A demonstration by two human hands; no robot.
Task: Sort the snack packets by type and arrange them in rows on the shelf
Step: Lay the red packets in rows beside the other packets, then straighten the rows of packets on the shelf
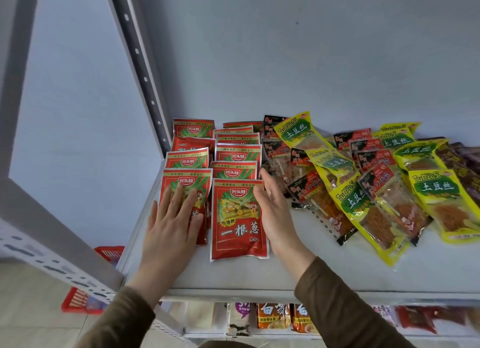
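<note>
So on the far left there's a grey perforated metal upright [145, 80] framing the white shelf [324, 264], and a red plastic basket [78, 302] sits down on the floor, mostly cut off by the frame. The left hand [170, 227] lies flat with straight, spread fingers on the front packet of the left red row [185, 189], pressing it, not gripping anything. Next to it, the right red row ends in a front red packet [237, 220], glossy foil with crimped edges, reading 一根葱 in big white characters with 非油炸 on a yellow tag and a 光头娃 logo up top. Both red rows run back toward the wall, overlapping like shingles, so only the top strips of the rear ones show. The right hand [275, 212] stands on edge just beside that front packet's right side, fingers straight and together, holding nothing. Further right things get messy: a loose heap of black-and-red packets [314, 192] with clear windows showing orange strips, label partly readable as 小面筋, mixed with yellow-green packets [436, 192] marked "TuDouSi" and 土豆丝. Dark purple packets [465, 163] at the right edge are too blurry to read. Below, the lower shelf packets [272, 316] are half hidden.
</note>
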